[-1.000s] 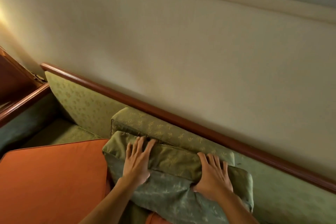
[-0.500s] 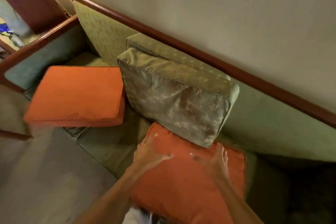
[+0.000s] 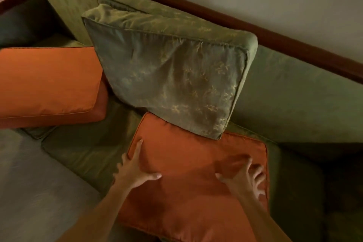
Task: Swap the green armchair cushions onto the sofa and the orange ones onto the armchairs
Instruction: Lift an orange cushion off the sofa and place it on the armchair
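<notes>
Green cushions (image 3: 169,76) leaned against sofa back (image 3: 294,88), already placed. Left hand (image 3: 135,169) and right hand (image 3: 245,179), grips wide and holding nothing, spread on near orange cushion (image 3: 196,182), likely to lift it. Second orange cushion (image 3: 49,84) lay on seat, left.

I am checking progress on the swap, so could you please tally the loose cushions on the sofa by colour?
Orange cushions: 2, the near orange cushion under both hands and the far orange cushion to the left.
Green cushions: 2, the front green cushion and the rear green cushion behind it, both propped against the backrest.
Total: 4
</notes>
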Available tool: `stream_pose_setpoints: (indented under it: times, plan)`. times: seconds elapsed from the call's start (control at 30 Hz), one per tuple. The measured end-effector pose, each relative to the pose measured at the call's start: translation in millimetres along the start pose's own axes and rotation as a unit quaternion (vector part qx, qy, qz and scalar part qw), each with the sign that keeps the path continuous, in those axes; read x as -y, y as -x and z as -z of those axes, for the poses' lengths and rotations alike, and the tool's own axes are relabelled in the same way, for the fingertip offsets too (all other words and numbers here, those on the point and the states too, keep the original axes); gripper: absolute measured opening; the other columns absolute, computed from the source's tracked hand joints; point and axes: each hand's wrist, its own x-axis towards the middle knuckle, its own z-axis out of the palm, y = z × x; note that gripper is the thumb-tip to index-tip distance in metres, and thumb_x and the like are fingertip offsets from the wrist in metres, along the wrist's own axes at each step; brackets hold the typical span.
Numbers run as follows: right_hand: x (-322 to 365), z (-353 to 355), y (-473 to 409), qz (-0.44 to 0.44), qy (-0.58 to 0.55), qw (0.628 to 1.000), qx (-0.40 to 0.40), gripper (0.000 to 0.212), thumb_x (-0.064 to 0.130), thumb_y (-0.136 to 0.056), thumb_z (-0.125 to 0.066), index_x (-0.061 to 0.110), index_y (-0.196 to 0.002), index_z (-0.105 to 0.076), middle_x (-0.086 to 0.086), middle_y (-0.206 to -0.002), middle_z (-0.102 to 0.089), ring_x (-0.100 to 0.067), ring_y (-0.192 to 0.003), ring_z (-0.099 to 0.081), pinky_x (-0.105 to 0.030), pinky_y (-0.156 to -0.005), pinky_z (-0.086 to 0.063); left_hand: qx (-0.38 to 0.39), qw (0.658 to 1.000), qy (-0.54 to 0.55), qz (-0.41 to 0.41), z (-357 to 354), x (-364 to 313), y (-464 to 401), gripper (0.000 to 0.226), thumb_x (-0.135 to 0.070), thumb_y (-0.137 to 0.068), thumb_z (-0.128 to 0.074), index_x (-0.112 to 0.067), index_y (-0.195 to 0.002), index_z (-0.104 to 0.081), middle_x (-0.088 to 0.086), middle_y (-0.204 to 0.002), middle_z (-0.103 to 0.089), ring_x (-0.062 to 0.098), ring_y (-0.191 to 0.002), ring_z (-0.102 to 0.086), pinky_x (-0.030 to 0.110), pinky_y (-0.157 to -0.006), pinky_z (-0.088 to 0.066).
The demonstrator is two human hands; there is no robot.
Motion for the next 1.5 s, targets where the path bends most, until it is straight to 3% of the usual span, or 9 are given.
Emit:
stream_pose_setpoints:
  times: [0.1, 0.43, 0.57, 0.67, 0.8, 0.93, 1.03, 1.27, 1.5]
  plan:
    - [-10, -16, -7, -0.013, 0.04, 0.999, 0.02, 0.142, 0.078, -0.061, -0.075, 0.03, -0.154, 0.021, -0.014, -0.161, 0.029, -0.038, -0.15, 0.018, -0.073, -0.111, -0.013, -0.027, 0.999, -0.02, 0.002, -16, 11, 2, 0.142, -0.085, -0.046, -0.076, -0.062, -0.14, 0.029, 0.019, -0.162, -0.001, 0.05, -0.146, -0.016, 0.07, -0.109, -0.025]
    - [-56, -51, 47, -0.018, 0.053, 0.998, 0.041, 0.135, 0.07, -0.07, -0.075, 0.034, -0.152, 0.026, -0.011, -0.16, 0.033, -0.032, -0.15, 0.022, -0.073, -0.11, -0.019, -0.007, 0.999, 0.004, 0.051, -53, 67, 82, 0.151, -0.086, -0.038, -0.076, -0.063, -0.13, 0.041, 0.015, -0.15, -0.013, 0.044, -0.138, -0.03, 0.06, -0.106, -0.038]
    - [-60, -45, 62, -0.043, 0.106, 0.989, 0.096, 0.144, 0.069, -0.066, -0.078, 0.027, -0.151, 0.03, -0.017, -0.158, 0.032, -0.037, -0.15, 0.019, -0.072, -0.108, -0.026, 0.003, 0.997, -0.049, 0.054, -51, 66, 92, 0.152, -0.079, -0.049, -0.08, -0.048, -0.143, 0.037, 0.019, -0.156, -0.004, 0.043, -0.143, -0.024, 0.056, -0.113, -0.032]
    - [-35, -25, 55, -0.046, 0.162, 0.979, 0.113, 0.127, 0.06, -0.072, -0.079, 0.016, -0.157, 0.005, -0.021, -0.162, 0.008, -0.041, -0.15, 0.001, -0.067, -0.111, -0.028, -0.047, 0.988, -0.145, -0.014, -35, 35, 74, 0.12, -0.064, -0.08, -0.07, -0.016, -0.158, 0.007, 0.021, -0.164, 0.013, 0.045, -0.151, 0.004, 0.053, -0.122, -0.012]
    - [12, -9, 20, 0.21, 0.143, 0.966, -0.042, 0.052, 0.021, -0.094, -0.053, 0.018, -0.144, -0.041, -0.006, -0.153, -0.035, -0.027, -0.144, -0.026, -0.048, -0.115, -0.027, -0.137, 0.956, -0.156, -0.206, -16, -27, 20, 0.068, -0.036, -0.103, -0.049, -0.022, -0.159, -0.013, 0.009, -0.168, 0.005, 0.029, -0.154, 0.008, 0.046, -0.125, -0.007]
    - [53, -14, -22, 0.258, 0.169, 0.951, -0.016, 0.049, 0.01, -0.098, -0.044, 0.019, -0.146, -0.044, -0.007, -0.152, -0.042, -0.028, -0.147, -0.027, -0.043, -0.116, -0.027, -0.095, 0.948, -0.223, -0.205, -7, -68, -31, 0.053, -0.02, -0.101, -0.052, -0.024, -0.151, -0.037, 0.005, -0.159, -0.035, 0.024, -0.149, -0.026, 0.044, -0.121, -0.017]
    - [54, -20, -29, 0.224, 0.202, 0.953, -0.023, 0.027, 0.023, -0.103, -0.044, 0.023, -0.123, -0.063, -0.006, -0.127, -0.065, -0.025, -0.124, -0.055, -0.038, -0.105, -0.034, -0.13, 0.942, -0.242, -0.196, -11, -67, -34, 0.025, -0.017, -0.096, -0.057, -0.024, -0.119, -0.063, 0.002, -0.123, -0.067, 0.024, -0.122, -0.056, 0.04, -0.107, -0.033]
    - [50, 24, 10, 0.233, 0.137, 0.958, -0.096, 0.019, 0.023, -0.103, -0.046, 0.022, -0.104, -0.065, -0.005, -0.111, -0.067, -0.025, -0.11, -0.061, -0.04, -0.098, -0.035, -0.206, 0.942, -0.14, -0.224, 24, -79, 9, 0.008, -0.023, -0.097, -0.058, -0.023, -0.1, -0.065, -0.001, -0.109, -0.071, 0.023, -0.109, -0.06, 0.036, -0.093, -0.037]
    - [32, 130, 127, 0.308, -0.021, 0.929, -0.205, 0.016, 0.012, -0.096, -0.055, 0.016, -0.103, -0.069, -0.006, -0.112, -0.066, -0.031, -0.108, -0.058, -0.048, -0.089, -0.039, -0.269, 0.897, -0.06, -0.347, 124, -94, 141, 0.003, -0.026, -0.095, -0.064, -0.026, -0.093, -0.062, -0.006, -0.103, -0.065, 0.019, -0.104, -0.058, 0.038, -0.102, -0.034]
